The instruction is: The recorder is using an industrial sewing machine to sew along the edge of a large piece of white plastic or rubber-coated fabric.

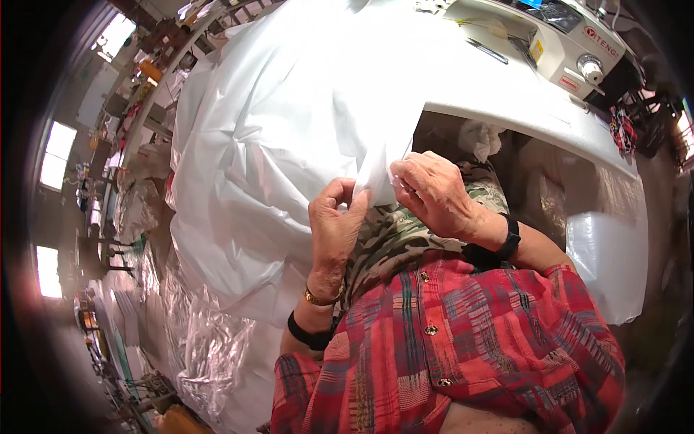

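A large white sheet [267, 137], thin and creased like fabric or plastic film, spreads over the tabletop and hangs down toward my lap. My left hand [336, 224] pinches a folded edge of it between thumb and fingers. Just to the right, my right hand [434, 192] is closed with its fingertips on the same edge, held a little higher. The fingers curl inward, so anything small inside them is hidden. Both hands are above my camouflage-patterned trousers [376, 242], near the table's front edge.
A white sewing machine [571, 54] stands at the far right of the table, with a dark slim tool [487, 50] lying before it. Crinkled clear plastic [210, 347] lies at the lower left. Coloured threads [622, 132] hang by the table's right end.
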Demonstrator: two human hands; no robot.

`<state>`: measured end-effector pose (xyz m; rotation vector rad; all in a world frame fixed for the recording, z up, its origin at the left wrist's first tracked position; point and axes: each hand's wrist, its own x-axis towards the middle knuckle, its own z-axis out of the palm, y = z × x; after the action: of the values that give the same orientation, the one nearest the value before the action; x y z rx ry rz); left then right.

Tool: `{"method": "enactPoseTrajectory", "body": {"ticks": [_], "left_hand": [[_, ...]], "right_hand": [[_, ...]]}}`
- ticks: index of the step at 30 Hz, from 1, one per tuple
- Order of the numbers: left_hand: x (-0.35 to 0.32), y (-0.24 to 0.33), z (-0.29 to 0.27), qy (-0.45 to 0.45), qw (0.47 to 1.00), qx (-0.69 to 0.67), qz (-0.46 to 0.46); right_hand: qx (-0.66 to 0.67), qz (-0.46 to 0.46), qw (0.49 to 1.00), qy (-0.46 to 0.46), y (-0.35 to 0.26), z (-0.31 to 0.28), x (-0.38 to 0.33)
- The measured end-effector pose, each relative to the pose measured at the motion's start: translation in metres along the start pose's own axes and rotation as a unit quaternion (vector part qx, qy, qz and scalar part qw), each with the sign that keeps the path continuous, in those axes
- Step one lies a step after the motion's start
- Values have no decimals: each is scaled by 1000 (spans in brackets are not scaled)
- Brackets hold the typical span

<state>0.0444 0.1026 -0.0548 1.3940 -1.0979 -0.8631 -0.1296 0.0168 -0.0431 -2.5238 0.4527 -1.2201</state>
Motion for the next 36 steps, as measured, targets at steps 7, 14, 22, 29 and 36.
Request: {"method": "enactPoseTrajectory", "body": {"ticks": [7,14,22,29,36], "left_hand": [[1,7,8,15,999,-22,18],[2,4,0,-32,998,-50,-25],[11,-3,13,-51,947,-292,-126],[30,-3,-18,42,997,54,-29],[74,105,-48,47,854,345,387]], "right_hand": [[-37,-46,998,-36,4,16,5],[-42,-70,995,-52,-1,21,9],[-97,-109,987,-62,-2,23,7],[117,129,982,72,29,21,-13],[281,437,853,57,74,85,70]]}}
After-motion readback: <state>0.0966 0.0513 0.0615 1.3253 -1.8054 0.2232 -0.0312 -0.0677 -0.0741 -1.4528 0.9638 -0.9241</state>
